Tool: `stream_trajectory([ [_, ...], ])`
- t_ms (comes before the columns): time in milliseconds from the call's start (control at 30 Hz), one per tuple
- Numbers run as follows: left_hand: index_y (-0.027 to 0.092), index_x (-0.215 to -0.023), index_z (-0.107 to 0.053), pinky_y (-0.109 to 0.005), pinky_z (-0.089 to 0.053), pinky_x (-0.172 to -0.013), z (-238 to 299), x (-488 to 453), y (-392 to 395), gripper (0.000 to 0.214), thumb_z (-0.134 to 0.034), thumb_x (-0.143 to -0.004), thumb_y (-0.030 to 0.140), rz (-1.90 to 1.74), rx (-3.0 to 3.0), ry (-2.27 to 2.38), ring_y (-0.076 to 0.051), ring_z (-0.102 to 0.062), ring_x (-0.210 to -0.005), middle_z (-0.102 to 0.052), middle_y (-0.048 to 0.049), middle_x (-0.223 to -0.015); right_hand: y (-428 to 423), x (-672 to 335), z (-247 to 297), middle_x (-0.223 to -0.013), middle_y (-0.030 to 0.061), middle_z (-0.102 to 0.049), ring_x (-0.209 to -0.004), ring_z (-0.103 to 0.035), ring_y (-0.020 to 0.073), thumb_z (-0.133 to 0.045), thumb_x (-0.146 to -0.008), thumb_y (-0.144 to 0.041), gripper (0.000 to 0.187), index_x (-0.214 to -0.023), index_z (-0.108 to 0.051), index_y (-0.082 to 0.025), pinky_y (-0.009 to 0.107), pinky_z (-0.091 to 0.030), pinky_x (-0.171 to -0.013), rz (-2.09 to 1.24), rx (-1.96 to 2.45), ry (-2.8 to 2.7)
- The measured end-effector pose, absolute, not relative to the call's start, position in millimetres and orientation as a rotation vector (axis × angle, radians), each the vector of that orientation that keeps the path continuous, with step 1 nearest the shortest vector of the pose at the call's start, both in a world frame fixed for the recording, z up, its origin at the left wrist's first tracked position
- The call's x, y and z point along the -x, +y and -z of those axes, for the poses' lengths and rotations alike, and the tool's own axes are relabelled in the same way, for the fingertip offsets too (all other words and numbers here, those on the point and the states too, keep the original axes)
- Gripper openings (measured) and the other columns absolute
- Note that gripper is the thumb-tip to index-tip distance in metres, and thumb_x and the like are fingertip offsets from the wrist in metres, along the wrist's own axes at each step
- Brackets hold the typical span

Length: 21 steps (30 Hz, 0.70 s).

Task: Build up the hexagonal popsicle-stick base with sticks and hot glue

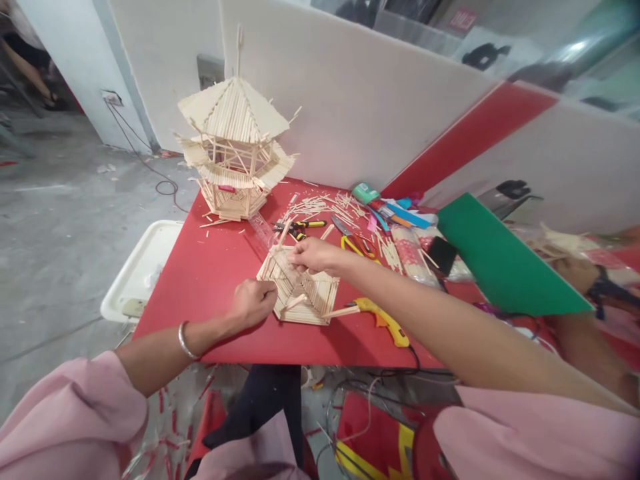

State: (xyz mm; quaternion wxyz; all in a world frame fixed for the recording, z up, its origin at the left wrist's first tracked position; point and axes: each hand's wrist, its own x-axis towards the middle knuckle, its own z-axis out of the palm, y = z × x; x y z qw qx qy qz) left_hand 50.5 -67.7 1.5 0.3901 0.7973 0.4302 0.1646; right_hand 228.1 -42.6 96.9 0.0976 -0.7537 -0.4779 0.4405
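Note:
A hexagonal panel of thin wooden sticks [320,293] lies on the red table, with a few sticks jutting from its corners. At its left edge my left hand [254,301] is closed, and what its curled fingers hold, if anything, is hidden. Over the panel's upper part, my right hand [313,257] pinches its fingertips together; anything between them is too small to make out. To the right of the panel rests a yellow glue gun [385,321]. Behind it lie yellow-and-black pliers [300,229] and scissors [350,237].
A tiered stick pagoda [235,147] stands at the table's back left. Loose sticks [320,205], packed stick bundles [413,257] and a green board [510,260] occupy the back and right. A white stool [117,293] is left of the red table [185,280]. Cables hang below the front edge.

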Motion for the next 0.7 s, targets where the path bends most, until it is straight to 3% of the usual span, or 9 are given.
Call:
stream_trajectory([
  [300,0.018,-0.057,-0.05,-0.026,-0.028,-0.059,8.3,-49.0,-65.3,0.022,-0.043,-0.076,0.024,-0.548,-1.924,1.071,-0.012,-0.042,-0.056,-0.047,0.0016,-0.055,-67.4,-236.0,-107.7,-0.049,-0.004,-0.055,-0.044,-0.046,0.0052,-0.06,-0.098,-0.009,0.038,-0.061,-0.056,-0.016,0.017,-0.035,-0.045,-1.415,2.21,-1.279],
  [500,0.018,-0.056,-0.052,-0.025,-0.031,-0.058,8.4,-48.7,-64.1,0.021,-0.044,-0.074,0.024,-0.513,-1.909,1.085,-0.012,-0.042,-0.056,-0.046,0.0018,-0.054,-62.9,-236.0,-106.6,-0.051,-0.0024,-0.059,-0.047,-0.053,0.0064,-0.059,-0.099,-0.009,0.037,-0.063,-0.057,-0.016,0.017,-0.042,-0.049,-1.483,2.176,-1.297],
  [700,0.018,-0.057,-0.053,-0.024,-0.034,-0.06,5.4,-48.3,-64.4,0.021,-0.044,-0.075,0.025,-0.469,-1.908,1.1,-0.013,-0.046,-0.059,-0.051,0.0007,-0.056,-70.2,-242.0,-143.1,-0.052,-0.0037,-0.057,-0.046,-0.049,0.0049,-0.063,-0.097,-0.013,0.032,-0.066,-0.058,-0.017,0.016,-0.038,-0.046,-1.408,2.105,-1.381],
])
